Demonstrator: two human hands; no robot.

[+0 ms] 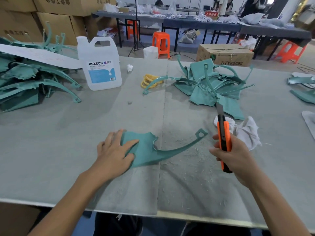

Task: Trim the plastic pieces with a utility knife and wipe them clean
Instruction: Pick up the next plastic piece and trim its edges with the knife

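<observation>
Trimming step, I judge: my left hand (113, 155) presses the plastic piece (150, 151) flat on the near tabletop (64, 143), fingers (131, 143) straight; right hand (238, 157) clasps the utility knife (224, 133), which next must reach its ragged edge

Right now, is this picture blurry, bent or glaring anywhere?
Head view: the teal plastic piece and orange utility knife are sharp; the dark far benches are softer; the wide lens stretches the frame's corners; light is even, shadows on the grey felt table faint, no harsh glare.
</observation>
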